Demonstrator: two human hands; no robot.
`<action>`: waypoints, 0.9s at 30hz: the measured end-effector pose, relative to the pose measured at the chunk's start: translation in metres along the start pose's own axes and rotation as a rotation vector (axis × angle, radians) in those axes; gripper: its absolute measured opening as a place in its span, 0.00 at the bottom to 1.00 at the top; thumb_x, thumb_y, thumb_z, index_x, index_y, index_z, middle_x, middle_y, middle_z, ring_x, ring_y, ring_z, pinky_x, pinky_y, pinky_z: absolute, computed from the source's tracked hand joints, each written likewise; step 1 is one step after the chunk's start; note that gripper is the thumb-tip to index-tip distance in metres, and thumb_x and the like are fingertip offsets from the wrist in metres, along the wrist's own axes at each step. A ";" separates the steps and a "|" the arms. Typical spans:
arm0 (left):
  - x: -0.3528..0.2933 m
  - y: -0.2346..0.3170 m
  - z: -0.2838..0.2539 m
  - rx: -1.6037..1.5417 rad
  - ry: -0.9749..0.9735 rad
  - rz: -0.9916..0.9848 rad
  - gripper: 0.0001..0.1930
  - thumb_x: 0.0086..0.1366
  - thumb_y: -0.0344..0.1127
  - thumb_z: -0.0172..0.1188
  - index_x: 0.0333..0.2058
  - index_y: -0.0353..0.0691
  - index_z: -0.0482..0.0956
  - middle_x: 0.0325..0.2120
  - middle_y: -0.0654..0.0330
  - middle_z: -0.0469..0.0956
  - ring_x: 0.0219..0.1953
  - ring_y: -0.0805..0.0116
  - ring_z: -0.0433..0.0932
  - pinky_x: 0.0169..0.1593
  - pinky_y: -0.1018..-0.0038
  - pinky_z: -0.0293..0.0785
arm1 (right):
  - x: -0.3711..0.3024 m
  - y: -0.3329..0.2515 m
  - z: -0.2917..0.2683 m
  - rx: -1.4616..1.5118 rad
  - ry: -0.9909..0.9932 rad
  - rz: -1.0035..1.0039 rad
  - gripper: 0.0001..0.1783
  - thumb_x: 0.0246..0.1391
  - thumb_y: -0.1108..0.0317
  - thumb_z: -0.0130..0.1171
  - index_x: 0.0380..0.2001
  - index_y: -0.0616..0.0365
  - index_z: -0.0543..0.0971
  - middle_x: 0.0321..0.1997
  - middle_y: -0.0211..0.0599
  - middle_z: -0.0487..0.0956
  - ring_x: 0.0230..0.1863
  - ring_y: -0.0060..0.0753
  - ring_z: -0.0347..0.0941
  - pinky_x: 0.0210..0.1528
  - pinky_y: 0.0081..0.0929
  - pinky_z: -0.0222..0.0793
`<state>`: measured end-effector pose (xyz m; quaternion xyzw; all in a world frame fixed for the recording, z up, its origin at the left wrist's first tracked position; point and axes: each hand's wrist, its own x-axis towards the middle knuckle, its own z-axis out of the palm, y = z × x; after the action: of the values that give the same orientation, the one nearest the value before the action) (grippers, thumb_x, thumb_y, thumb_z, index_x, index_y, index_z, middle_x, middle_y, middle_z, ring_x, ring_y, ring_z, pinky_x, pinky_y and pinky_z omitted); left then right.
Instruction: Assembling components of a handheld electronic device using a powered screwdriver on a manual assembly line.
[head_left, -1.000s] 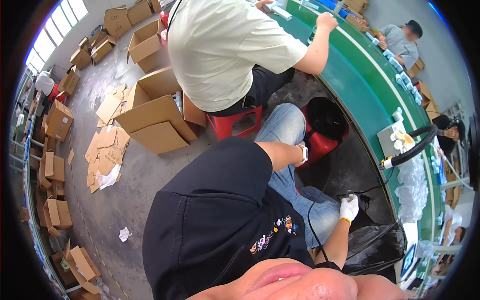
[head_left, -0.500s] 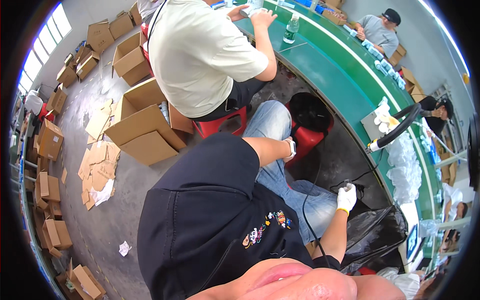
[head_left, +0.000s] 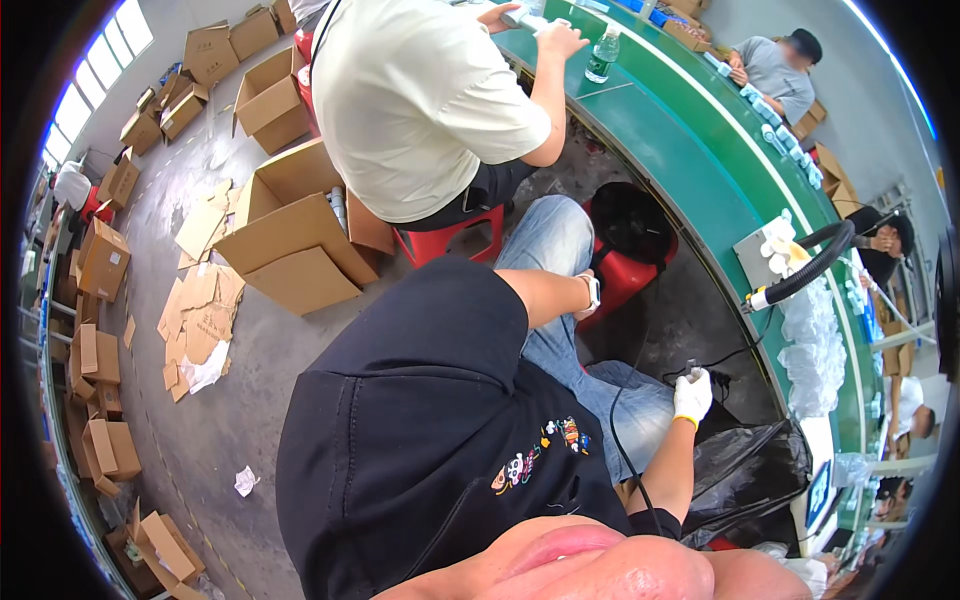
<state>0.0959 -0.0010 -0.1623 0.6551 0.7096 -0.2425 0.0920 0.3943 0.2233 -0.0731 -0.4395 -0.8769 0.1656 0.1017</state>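
My right hand point(head_left: 692, 396), in a white glove with a yellow cuff, is closed in front of my jeans. A small piece shows at its fingertips, too small to name, and black cables point(head_left: 735, 352) lie just beyond it. Another thin black cable point(head_left: 618, 440) hangs down past my right forearm. My left hand point(head_left: 586, 284) is by my left knee, below a white watch point(head_left: 594, 292); its fingers are mostly hidden. Beside that knee is a red stool point(head_left: 625, 285) with a round black top point(head_left: 630, 222).
The green conveyor table point(head_left: 690, 205) curves along my right, carrying a clear bottle point(head_left: 603, 55), a black flexible hose point(head_left: 815, 262) and clear plastic bags point(head_left: 812, 345). A person in a cream shirt point(head_left: 430, 110) sits ahead, handling a pale part. Cardboard boxes point(head_left: 300, 235) stand left; a black plastic sheet point(head_left: 750, 470) hangs at right.
The whole view has shifted slightly, so the surroundings sit a little further right and lower. The cream-shirted person's pale part is now tilted differently. My two hands stay nearly where they were.
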 end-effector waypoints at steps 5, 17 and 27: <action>0.007 0.004 0.004 -0.009 -0.062 0.009 0.05 0.53 0.46 0.63 0.21 0.57 0.80 0.24 0.65 0.81 0.33 0.65 0.81 0.34 0.52 0.72 | 0.002 -0.001 -0.003 -0.074 0.001 0.007 0.18 0.47 0.65 0.65 0.44 0.53 0.80 0.39 0.38 0.85 0.43 0.44 0.83 0.51 0.39 0.76; -0.033 0.007 -0.044 -0.077 -0.074 0.000 0.14 0.61 0.41 0.61 0.44 0.61 0.89 0.44 0.71 0.87 0.48 0.68 0.84 0.52 0.60 0.71 | 0.005 0.007 -0.003 -0.044 0.016 -0.014 0.18 0.47 0.65 0.65 0.44 0.52 0.80 0.39 0.38 0.85 0.43 0.44 0.83 0.51 0.40 0.76; -0.017 0.011 -0.022 -0.095 -0.065 0.124 0.14 0.61 0.43 0.58 0.39 0.51 0.90 0.41 0.63 0.88 0.46 0.63 0.86 0.46 0.58 0.78 | -0.014 0.011 -0.004 -0.020 0.026 -0.014 0.21 0.49 0.62 0.62 0.49 0.49 0.81 0.43 0.45 0.85 0.47 0.52 0.82 0.53 0.45 0.76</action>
<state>0.1126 -0.0056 -0.1380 0.6845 0.6750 -0.2237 0.1607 0.4120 0.2188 -0.0736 -0.4364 -0.8802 0.1504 0.1099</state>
